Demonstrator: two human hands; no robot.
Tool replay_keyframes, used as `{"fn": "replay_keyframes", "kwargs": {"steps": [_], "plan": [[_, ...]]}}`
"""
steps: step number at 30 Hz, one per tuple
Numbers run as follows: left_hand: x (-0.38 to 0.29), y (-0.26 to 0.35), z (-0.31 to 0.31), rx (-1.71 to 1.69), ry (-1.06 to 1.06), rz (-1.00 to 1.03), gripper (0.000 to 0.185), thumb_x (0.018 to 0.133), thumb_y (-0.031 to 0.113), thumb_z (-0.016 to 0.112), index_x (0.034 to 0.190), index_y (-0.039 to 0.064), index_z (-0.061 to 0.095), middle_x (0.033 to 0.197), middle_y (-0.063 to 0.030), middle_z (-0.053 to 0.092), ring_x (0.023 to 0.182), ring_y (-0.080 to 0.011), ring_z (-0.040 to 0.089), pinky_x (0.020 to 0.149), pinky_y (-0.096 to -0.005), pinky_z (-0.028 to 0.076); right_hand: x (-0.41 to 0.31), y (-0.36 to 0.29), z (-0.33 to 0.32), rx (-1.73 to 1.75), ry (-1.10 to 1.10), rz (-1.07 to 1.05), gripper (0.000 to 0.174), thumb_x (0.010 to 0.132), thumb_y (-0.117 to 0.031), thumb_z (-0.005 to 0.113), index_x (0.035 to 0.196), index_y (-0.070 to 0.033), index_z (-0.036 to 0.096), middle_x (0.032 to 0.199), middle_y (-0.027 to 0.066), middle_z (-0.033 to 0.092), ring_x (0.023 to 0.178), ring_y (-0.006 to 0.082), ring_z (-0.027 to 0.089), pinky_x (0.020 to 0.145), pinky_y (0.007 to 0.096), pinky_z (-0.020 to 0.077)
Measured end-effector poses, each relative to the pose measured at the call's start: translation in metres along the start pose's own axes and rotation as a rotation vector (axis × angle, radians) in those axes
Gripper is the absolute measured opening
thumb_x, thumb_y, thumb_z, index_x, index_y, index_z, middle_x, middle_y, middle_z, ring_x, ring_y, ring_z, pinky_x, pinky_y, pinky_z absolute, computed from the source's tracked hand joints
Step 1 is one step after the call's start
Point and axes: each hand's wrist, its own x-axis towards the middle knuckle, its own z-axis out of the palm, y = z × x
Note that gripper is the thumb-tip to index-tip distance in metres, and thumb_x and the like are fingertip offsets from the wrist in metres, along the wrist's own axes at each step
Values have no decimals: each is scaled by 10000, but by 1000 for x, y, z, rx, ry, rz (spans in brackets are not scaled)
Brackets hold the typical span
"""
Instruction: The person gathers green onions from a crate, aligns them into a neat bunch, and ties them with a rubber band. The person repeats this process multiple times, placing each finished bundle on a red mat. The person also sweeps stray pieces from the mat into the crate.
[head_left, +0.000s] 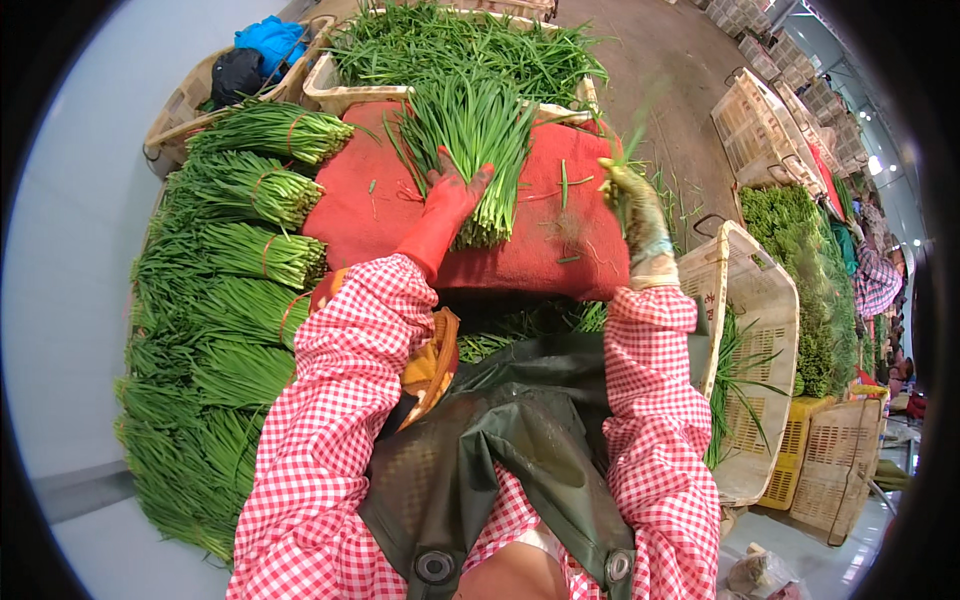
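Observation:
My left hand (456, 187), in a red rubber glove, lies on a thick bunch of green garlic chives (480, 127), its thumb and fingers spread over the stems. The bunch rests on a red cloth (570, 247), cut ends towards me. At the cloth's right edge is my right hand (626, 187), in a soiled yellowish glove, its fingers curled around a few loose green blades (636, 142), which are blurred. Red ties (409, 193) and leaf scraps lie on the cloth. Stacked at the left are several bunches (262, 255) bound with red bands.
A crate of loose greens (322, 86) stands beyond the cloth. Behind the stack, a crate (169, 120) holds blue and black items. A tilted white crate (757, 277) is close to my right arm. Further right are more greens (795, 285), crates and a person in a checked sleeve (877, 285).

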Motion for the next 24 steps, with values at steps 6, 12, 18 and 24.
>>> {"fn": "replay_keyframes", "kwargs": {"steps": [6, 12, 18, 24], "plan": [[5, -3, 7, 31, 62, -6, 1134, 699, 717, 506, 1402, -11, -4, 1316, -417, 212, 1226, -493, 303, 1018, -437, 291, -4, 27, 26, -405, 77, 109, 135, 857, -239, 570, 873, -109, 602, 643, -66, 475, 477, 51, 385, 407, 192, 275], [14, -12, 5, 68, 80, 56, 1155, 700, 711, 512, 1380, -65, -8, 1289, -366, 332, 1213, -431, 370, 991, -389, 338, 26, 107, 92, -575, 35, 69, 255, 743, -242, 679, 868, -23, 646, 712, 70, 635, 631, 162, 585, 607, 331, 459], [-1, 10, -8, 166, -64, -70, 1371, 558, 783, 583, 1356, -56, -151, 1314, -313, 357, 1218, -389, 388, 990, -352, 347, 18, 54, 48, -596, 114, 164, 136, 758, -226, 647, 772, -92, 629, 607, -16, 514, 509, 105, 446, 466, 273, 360], [-11, 26, -23, 128, -155, -118, 1341, 574, 739, 614, 1366, -45, -131, 1361, -385, 165, 1289, -427, 252, 1037, -394, 296, -83, -57, -106, -478, 565, -93, 132, 824, -285, 615, 805, -172, 550, 579, -111, 383, 440, -3, 328, 371, 162, 207]]}}
